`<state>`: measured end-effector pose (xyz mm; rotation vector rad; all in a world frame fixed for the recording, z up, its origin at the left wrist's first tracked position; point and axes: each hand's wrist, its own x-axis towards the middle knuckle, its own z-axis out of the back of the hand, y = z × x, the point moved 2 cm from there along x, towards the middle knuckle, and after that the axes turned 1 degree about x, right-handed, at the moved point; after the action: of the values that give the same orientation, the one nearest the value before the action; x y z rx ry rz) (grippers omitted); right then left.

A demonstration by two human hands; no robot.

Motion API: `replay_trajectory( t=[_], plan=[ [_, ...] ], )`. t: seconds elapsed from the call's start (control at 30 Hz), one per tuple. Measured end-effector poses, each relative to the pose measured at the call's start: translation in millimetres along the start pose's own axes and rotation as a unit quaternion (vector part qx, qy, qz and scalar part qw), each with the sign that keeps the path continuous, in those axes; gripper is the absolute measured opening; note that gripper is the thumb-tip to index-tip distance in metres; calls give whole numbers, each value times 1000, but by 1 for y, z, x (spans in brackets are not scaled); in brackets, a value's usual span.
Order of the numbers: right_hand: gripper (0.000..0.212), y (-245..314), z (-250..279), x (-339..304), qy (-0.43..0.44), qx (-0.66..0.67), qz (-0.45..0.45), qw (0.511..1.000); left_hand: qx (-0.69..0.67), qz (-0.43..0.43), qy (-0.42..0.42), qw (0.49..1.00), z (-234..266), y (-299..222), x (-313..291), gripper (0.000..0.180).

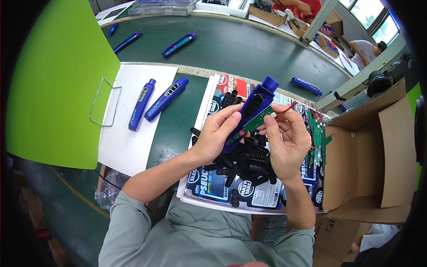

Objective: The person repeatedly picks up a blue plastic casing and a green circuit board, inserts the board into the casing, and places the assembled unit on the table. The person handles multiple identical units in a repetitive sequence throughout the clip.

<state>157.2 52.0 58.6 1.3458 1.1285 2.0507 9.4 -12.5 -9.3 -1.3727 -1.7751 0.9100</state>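
My left hand [214,135] is closed around a blue plastic pen-shaped housing [267,86], tilted over the printed sheets, with a black slotted part [254,105] on its upper side. In my right hand [290,144], thumb and fingers pinch the end of a narrow green circuit board [255,121] with a red wire [287,109]. The board lies along the housing; whether it is seated inside is hard to see. Below both hands is a pile of small black slotted parts [254,165]. Several loose green circuit boards [316,135] lie right of my right hand.
Two blue pen-shaped devices [142,104] lie on white paper [116,147] at left, beside a bright green folder [53,89]. An open cardboard box [356,164] stands at right. More blue housings [179,44] rest on the green belt [222,49] behind. Other people work farther back.
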Motion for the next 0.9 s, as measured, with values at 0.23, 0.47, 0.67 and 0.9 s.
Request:
replay_trajectory(
  t=[0.23,0.47,0.67,0.9],
  plan=[
    [24,-10,0,1,12,40,-27,999,9,11,-13,1000,6,8,4,43],
    [26,-13,5,11,43,-36,-32,998,9,23,9,1000,4,8,4,46],
    [35,-7,9,19,2,-232,130,964,14,35,32,999,-8,4,3,46],
    [46,-5,12,16,-69,-238,132,960,89,10,40,995,-25,-3,4,43]
  ],
)
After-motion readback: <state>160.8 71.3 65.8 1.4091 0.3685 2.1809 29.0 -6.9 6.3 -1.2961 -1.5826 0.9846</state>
